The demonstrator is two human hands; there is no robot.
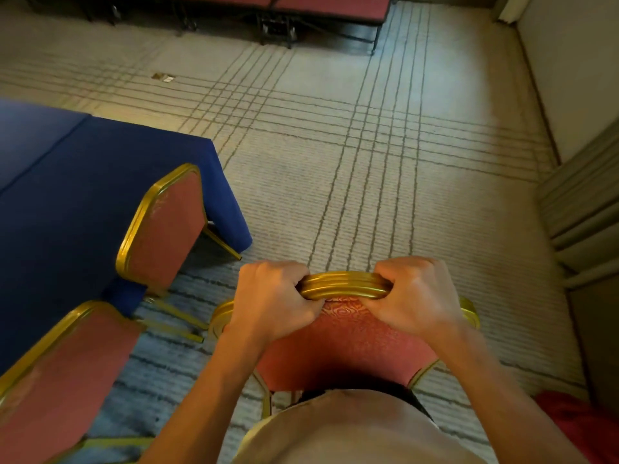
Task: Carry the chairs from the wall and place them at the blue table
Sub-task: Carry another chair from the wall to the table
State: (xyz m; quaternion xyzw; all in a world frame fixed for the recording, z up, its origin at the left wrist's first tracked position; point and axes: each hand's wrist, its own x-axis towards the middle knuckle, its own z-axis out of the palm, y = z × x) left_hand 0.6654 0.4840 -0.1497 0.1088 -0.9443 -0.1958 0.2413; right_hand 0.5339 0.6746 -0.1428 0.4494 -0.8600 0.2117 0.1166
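The left grip (271,296) and the right grip (418,293) are both curled tight round the gold top rail (345,285) of a red-cushioned chair (345,343). This chair is over the striped carpet (368,162), near the corner of the blue worktop (83,195). A nearer chair (63,373) and a farther chair (167,229) stand at the worktop's edge.

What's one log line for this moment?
left hand grips held chair top | right hand grips it too | far chair, near chair at blue table
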